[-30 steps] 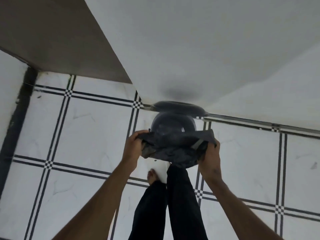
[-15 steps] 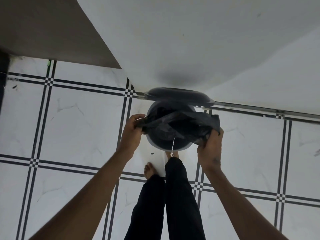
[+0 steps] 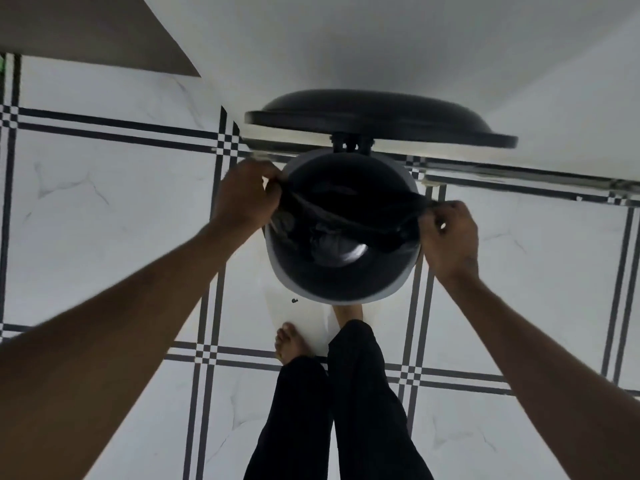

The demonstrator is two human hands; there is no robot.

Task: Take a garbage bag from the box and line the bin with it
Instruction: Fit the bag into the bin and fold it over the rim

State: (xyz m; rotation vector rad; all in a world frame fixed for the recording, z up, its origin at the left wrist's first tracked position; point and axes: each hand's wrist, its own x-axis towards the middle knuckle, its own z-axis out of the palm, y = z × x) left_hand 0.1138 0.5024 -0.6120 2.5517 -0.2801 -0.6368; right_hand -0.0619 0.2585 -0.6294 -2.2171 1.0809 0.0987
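Note:
A round pedal bin (image 3: 349,295) with a pale outer wall and dark inside stands on the tiled floor against the wall, its black lid (image 3: 377,116) raised. A black garbage bag (image 3: 346,221) hangs inside the bin mouth, its upper edge stretched across the opening. My left hand (image 3: 244,195) pinches the bag's edge at the bin's left rim. My right hand (image 3: 448,233) pinches the opposite edge at the right rim. The box is not in view.
White wall (image 3: 381,39) stands directly behind the bin. The floor (image 3: 104,209) is white tile with black stripe lines. My legs in black trousers (image 3: 346,410) and a bare foot (image 3: 289,341) are just in front of the bin.
The bag has gone down from above the bin into its opening. My hands have moved apart and down to the rim, spreading the bag's edge. The view has closed in on the bin.

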